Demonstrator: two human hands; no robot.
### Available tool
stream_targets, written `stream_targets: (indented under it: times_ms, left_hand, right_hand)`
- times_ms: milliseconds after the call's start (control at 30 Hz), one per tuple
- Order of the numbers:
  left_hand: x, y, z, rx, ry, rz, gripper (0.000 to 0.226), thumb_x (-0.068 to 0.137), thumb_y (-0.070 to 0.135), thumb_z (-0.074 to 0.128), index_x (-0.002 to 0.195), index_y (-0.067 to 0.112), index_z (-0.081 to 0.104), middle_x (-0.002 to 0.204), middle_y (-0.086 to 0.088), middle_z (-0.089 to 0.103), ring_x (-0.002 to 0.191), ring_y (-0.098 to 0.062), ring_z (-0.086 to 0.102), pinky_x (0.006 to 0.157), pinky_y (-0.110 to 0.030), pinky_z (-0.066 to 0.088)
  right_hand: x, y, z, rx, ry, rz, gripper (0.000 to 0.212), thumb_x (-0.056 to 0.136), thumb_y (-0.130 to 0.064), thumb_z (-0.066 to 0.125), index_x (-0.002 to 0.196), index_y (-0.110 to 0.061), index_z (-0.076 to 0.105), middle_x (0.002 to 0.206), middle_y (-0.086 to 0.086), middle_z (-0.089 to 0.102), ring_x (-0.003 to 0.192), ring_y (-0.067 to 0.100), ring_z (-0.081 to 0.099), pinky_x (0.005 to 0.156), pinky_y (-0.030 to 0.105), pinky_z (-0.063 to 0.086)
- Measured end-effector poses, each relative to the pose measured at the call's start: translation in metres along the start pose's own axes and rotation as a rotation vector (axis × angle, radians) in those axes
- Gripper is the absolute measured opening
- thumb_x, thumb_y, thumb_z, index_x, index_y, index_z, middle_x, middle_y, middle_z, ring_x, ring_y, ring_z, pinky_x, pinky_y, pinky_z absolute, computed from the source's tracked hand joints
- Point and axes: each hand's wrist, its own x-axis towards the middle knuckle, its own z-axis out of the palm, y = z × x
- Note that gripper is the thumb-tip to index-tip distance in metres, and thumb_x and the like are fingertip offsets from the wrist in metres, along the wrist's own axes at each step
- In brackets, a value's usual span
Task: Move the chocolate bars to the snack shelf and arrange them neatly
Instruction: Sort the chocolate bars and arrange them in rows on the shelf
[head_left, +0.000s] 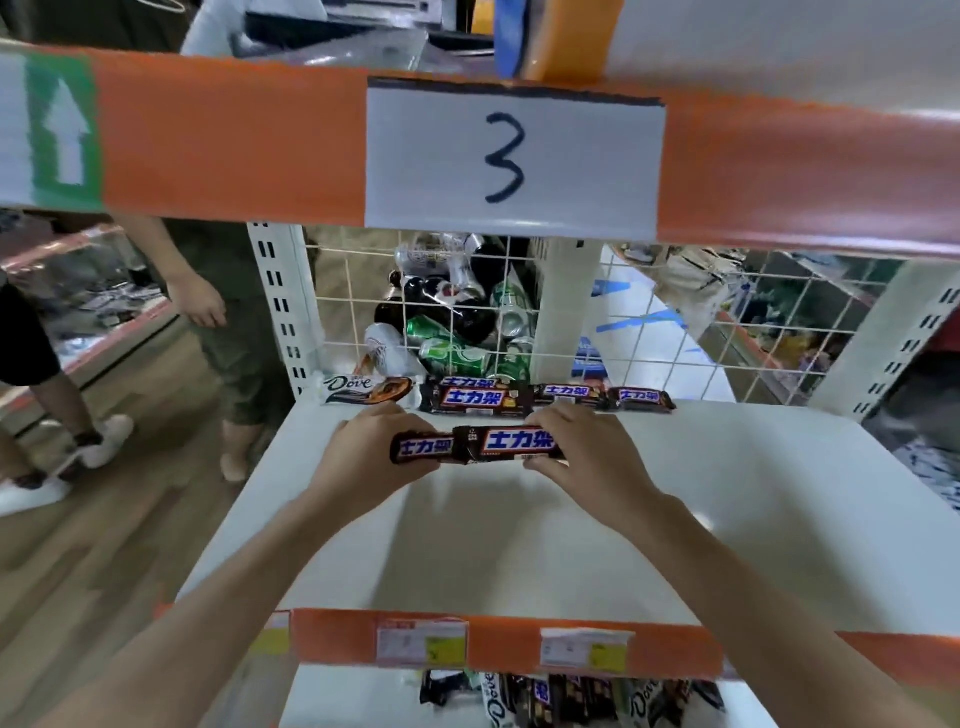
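Both hands' fingers pinch 士力架 bars (475, 446), apparently two; Dove bar (366, 389) behind, sign "3" (514, 158).

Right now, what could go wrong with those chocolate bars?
The left hand and right hand grip the held bars only by the ends, so one might slip out. The back row lies against the wire grid; a hard push could knock it crooked.
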Motion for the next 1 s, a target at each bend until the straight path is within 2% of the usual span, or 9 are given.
stream_targets:
  times_ms: [233, 433, 767, 1000]
  left_hand:
    - [0.016, -0.035, -0.012, 0.043, 0.013, 0.001, 0.029, 0.071, 0.032, 0.078, 0.098, 0.028, 0.070, 0.087, 0.012, 0.056, 0.082, -0.015, 0.057, 0.075, -0.036, 0.049]
    - [0.023, -0.045, -0.014, 0.022, -0.018, 0.036, 0.029, 0.070, 0.031, 0.079, 0.098, 0.027, 0.070, 0.087, 0.010, 0.059, 0.080, -0.013, 0.057, 0.072, -0.032, 0.048]
    - [0.026, -0.051, -0.007, -0.025, -0.018, 0.091, 0.030, 0.069, 0.032, 0.080, 0.097, 0.029, 0.070, 0.083, 0.015, 0.055, 0.074, -0.007, 0.055, 0.066, -0.024, 0.044]
    - [0.026, -0.052, -0.004, -0.045, -0.022, 0.121, 0.029, 0.069, 0.032, 0.080, 0.097, 0.029, 0.070, 0.086, 0.013, 0.058, 0.076, -0.007, 0.055, 0.068, -0.025, 0.045]
  right_hand:
    - [0.037, 0.002, 0.028, -0.024, -0.028, 0.060, 0.047, 0.089, -0.043, 0.056, 0.131, -0.023, 0.046, 0.127, -0.006, 0.050, 0.117, 0.015, 0.047, 0.091, 0.034, 0.034]
    - [0.063, 0.000, 0.040, -0.015, -0.041, 0.081, 0.045, 0.090, -0.039, 0.057, 0.130, -0.023, 0.045, 0.126, -0.005, 0.049, 0.117, 0.017, 0.046, 0.089, 0.037, 0.035]
    - [0.085, -0.013, 0.051, -0.019, -0.035, 0.070, 0.048, 0.085, -0.049, 0.057, 0.124, -0.022, 0.048, 0.122, -0.005, 0.051, 0.115, 0.016, 0.046, 0.090, 0.035, 0.036]
    - [0.084, -0.015, 0.058, -0.038, -0.045, 0.082, 0.048, 0.085, -0.051, 0.056, 0.124, -0.023, 0.050, 0.122, -0.006, 0.051, 0.116, 0.015, 0.045, 0.089, 0.035, 0.033]
